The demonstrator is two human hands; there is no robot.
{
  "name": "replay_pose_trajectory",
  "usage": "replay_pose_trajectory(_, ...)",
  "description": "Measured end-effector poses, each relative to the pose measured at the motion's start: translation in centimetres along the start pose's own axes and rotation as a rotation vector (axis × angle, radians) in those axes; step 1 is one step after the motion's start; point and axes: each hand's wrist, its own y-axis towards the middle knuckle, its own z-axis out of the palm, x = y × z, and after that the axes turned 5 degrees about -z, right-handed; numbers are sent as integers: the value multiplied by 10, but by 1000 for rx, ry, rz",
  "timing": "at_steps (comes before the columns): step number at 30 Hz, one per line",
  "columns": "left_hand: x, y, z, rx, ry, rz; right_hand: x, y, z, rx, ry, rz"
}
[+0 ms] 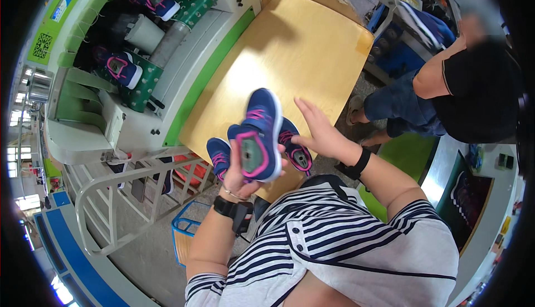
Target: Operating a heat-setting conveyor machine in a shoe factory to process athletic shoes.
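Just below the middle of the frame, the left hand (241, 174) grips a navy sneaker with pink trim (259, 135), its fingers wrapped around the heel and its toe pointing up. The right hand (319, 134) hovers flat with its fingers spread above a second matching sneaker (294, 150) lying on the yellow wooden table (301, 50). A third sneaker (218, 156) sits at the table's lower-left edge.

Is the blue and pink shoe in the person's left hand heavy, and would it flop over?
Probably light: the left hand alone holds the blue and pink shoe up from below. It likely keeps its shape, since the upper stands firm and does not sag. Stood on the wooden table, its flat sole should rest steady.
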Motion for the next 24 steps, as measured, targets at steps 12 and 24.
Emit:
replay_pose_trajectory(12, -155, -20, 19, -273, 220, 699, -3, -61, 54, 358, 254, 229)
replay_pose_trajectory(24, -206, -5, -31, -336, 67, 864, -16, -42, 18, 162, 817, 524)
